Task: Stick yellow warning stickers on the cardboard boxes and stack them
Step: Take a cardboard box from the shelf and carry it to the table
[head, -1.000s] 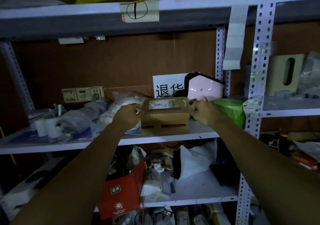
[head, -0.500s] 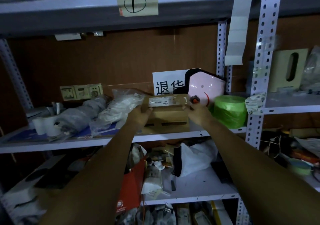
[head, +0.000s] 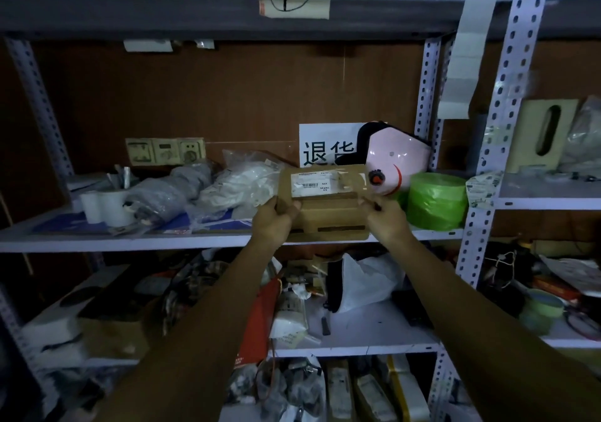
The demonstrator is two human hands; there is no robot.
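The left end of the cardboard box (head: 328, 207) is gripped by the left hand (head: 274, 218), with the thumb laid on the front. The right end seems to be pinched by the curled fingers of the right hand (head: 387, 218). The box is held between both hands, its long side going from left to right, so neither hand is nearer. A white label (head: 305, 184) is seen on top, but no yellow sticker can be made out. The box seems to rest at the front of a shelf (head: 130, 242). A green roll (head: 435, 200) is found just right of the right hand, and plastic bags (head: 240, 184) just left of the left hand. The room is dim and crowded.
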